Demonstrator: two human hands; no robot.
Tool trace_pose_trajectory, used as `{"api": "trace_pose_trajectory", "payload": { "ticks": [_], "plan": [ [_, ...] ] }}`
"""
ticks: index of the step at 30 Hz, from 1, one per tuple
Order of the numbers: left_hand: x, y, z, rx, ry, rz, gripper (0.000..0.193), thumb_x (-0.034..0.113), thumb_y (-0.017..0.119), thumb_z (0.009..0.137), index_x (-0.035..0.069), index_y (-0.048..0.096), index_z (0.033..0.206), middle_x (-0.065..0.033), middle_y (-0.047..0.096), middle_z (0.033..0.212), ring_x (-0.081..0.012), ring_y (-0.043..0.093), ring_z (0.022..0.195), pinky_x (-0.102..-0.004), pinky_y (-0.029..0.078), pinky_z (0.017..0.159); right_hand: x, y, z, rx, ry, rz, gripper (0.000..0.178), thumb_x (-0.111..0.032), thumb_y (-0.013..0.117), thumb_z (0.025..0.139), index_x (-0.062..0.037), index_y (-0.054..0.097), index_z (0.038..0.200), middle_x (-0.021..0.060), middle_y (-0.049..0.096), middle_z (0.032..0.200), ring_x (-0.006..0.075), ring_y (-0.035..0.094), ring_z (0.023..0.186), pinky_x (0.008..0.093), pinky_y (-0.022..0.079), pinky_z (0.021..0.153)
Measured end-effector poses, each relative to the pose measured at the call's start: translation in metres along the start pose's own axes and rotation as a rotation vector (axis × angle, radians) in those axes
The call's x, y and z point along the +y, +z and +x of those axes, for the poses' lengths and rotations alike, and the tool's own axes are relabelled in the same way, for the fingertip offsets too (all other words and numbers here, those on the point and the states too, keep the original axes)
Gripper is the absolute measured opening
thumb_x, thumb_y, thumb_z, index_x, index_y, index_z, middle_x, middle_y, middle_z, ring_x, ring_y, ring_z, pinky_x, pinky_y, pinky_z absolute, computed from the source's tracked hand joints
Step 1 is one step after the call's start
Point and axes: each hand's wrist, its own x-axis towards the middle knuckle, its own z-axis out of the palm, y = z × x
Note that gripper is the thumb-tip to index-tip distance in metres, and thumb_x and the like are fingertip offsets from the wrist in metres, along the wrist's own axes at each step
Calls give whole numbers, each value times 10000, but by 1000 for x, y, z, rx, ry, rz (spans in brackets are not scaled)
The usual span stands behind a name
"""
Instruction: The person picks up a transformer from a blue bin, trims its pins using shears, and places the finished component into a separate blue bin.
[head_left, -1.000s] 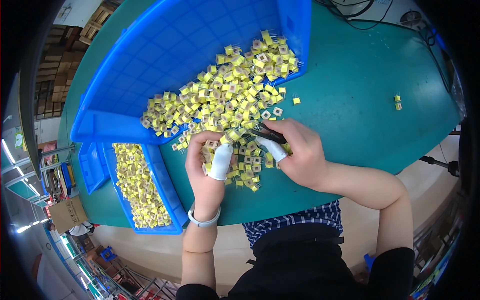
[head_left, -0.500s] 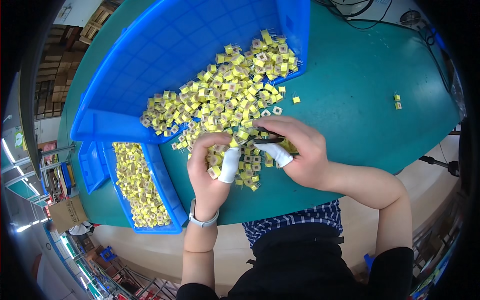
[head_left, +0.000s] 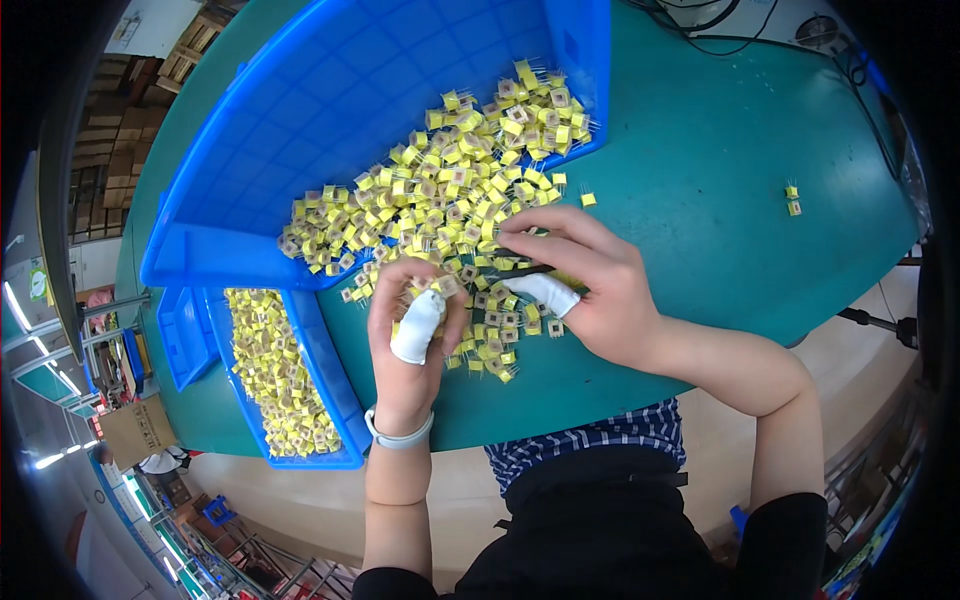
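Observation:
My left hand (head_left: 400, 330) is curled over the near-left of the pile, its thumb in a white finger cot. Small yellow coils (head_left: 438, 287) with square holes and wire pins are gripped in its fingers; how many is hidden. Black tweezers (head_left: 522, 271) are pinched in my right hand (head_left: 600, 280), whose thumb also wears a white cot. Their tips point left toward my left hand, over the loose coils; I cannot make out anything between them. A heap of the same coils (head_left: 450, 180) spills from the tipped large blue bin (head_left: 270, 130) onto the green table (head_left: 700, 220) under my hands.
A smaller blue bin (head_left: 345, 400) full of yellow coils stands left of my left hand. Two coils (head_left: 793, 200) lie apart at the far right, and one stray coil (head_left: 588, 199) is beside the heap. Black cables (head_left: 740, 42) run along the back right edge.
My left hand has drawn back slightly left and rolled, its thumb now over the held coils. My right hand has come apart from it, with the tweezers still held.

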Motion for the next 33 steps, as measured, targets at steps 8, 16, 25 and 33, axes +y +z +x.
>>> {"api": "trace_pose_trajectory", "payload": {
  "ticks": [8,16,25,33],
  "plan": [
    [0,-3,-3,-110,-94,-167,296,262,627,961,63,497,1138,-114,614,954,-100,474,592,-214,354,531,1,1,-4,-107,-49,-5,424,15,757,763,-59,723,1178,113,701,1013,254,696,874,331,566,716],
    [-3,-3,-5,-160,-152,-177,298,248,660,944,66,487,1104,-108,597,997,-102,474,595,-218,368,539,-2,1,-5,-70,-99,-10,348,48,695,726,-30,738,1063,102,710,955,280,697,827,360,566,683],
    [-7,-4,-4,-225,-115,-215,331,262,688,933,79,474,1108,-92,592,986,-97,472,593,-217,368,532,-1,-1,-5,-70,-115,-37,413,64,751,706,-30,744,1108,123,719,953,262,705,799,332,564,657],
    [-3,-2,-4,-103,-132,-111,320,371,565,1020,67,516,1108,-92,586,906,-111,470,574,-227,362,514,-3,0,-4,-43,-93,-7,409,41,773,716,-35,741,1117,123,716,947,248,703,793,323,561,653]
  ]
}}
